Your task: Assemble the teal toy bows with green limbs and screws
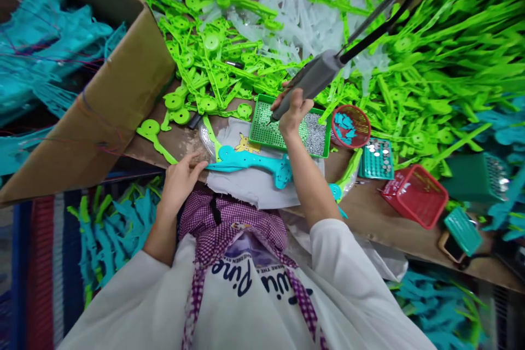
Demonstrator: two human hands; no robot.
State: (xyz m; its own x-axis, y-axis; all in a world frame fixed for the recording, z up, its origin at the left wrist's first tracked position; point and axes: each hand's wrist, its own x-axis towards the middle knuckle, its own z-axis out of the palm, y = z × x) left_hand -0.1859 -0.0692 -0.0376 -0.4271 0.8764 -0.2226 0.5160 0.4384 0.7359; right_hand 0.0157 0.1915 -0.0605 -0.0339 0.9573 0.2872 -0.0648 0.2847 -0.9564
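My right hand (296,115) is wrapped round a grey electric screwdriver (314,82), whose cable runs up to the right. The tip of the screwdriver points down at a green perforated tray (266,99) with many small silver screws (315,134) heaped at its right end. My left hand (180,180) has its thumb and fingers closed at the left end of a blue plastic part (250,160). This long, curved part lies on a pale cloth (246,183) with a yellow cartoon print. A green plastic piece (211,136) meets its left side.
Green plastic parts (211,65) pile up at the back and right. A cardboard box (118,76) of blue parts stands left. To the right are a red round basket (361,131) with blue pieces, a teal tray (376,167) of metal discs and a red basket (422,197).
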